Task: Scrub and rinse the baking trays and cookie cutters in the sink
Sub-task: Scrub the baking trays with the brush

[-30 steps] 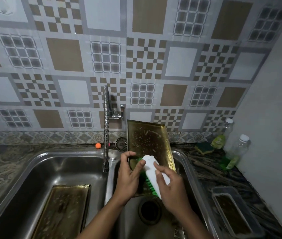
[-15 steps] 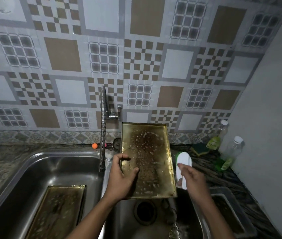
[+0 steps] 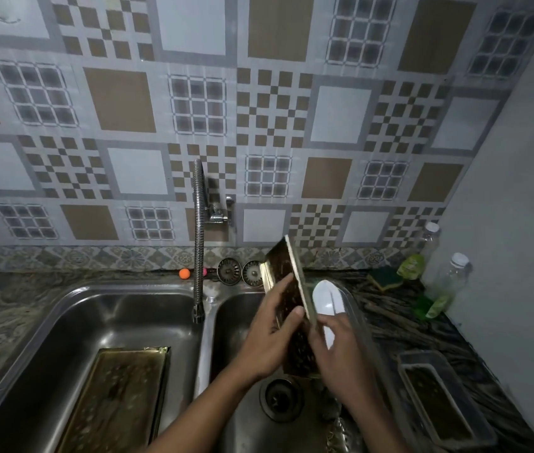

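gold-toned metal, wet and speckled: the baking tray (image 3: 280,268) stands nearly edge-on above the right basin (image 3: 236,315), with its lower end hidden behind the hands, above the drain (image 3: 281,397). the left hand (image 3: 272,338) clamps it, fingers laid across the dirty face and thumb hooked near the long rim. the right hand (image 3: 341,354) is wrapped round the white brush (image 3: 324,297), just right of the tray; touching or not, cannot tell. risks, as judged: the rim is slick and pinched from one side only, so a hard brush stroke could twist the tray loose and drop it onto the drain. its top corner stands near the back ledge and could knock the two strainers (image 3: 229,271). the tap (image 3: 198,243) hangs over the divider, close on the left, and swinging the tray that way would strike the spout. room: the right basin is narrow. the tabletop (image 3: 406,322) beyond it carries a plastic container (image 3: 422,354), a sponge (image 3: 386,277) and bottles (image 3: 452,279). the left basin (image 3: 112,315) holds the second tray (image 3: 118,393) lying flat. no cookie cutters seen.
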